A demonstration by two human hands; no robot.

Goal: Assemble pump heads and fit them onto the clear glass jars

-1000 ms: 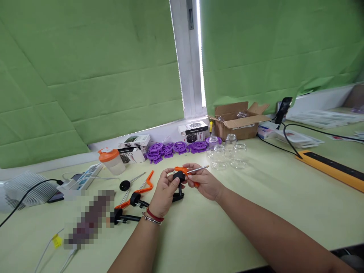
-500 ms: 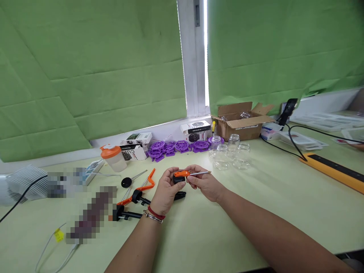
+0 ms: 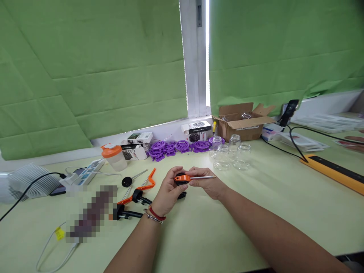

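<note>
My left hand (image 3: 170, 189) is closed around a black round part (image 3: 181, 182), mostly hidden by my fingers. An orange part with a thin metal rod (image 3: 183, 178) lies against that black part, its rod pointing right. My right hand (image 3: 205, 182) pinches the orange part near the base of the rod. Behind my left wrist, black clamp-like parts (image 3: 125, 213) lie on the table with bent orange pieces (image 3: 149, 181). A black disc (image 3: 126, 182) with a metal rod is beside them. Under my hands, a black piece (image 3: 182, 195) partly shows.
Several clear jars (image 3: 222, 155) stand ahead, near purple plastic parts (image 3: 182, 146) and an open cardboard box (image 3: 241, 123). An orange-lidded cup (image 3: 113, 157) is at left. A yellow-and-black bar (image 3: 332, 170) and black cable lie right. Another person's hand (image 3: 354, 139) shows at the far right edge.
The orange part has shifted slightly right and down, lining up against the black round part. My hands are closer together. Another person's hand has appeared at the far right.
</note>
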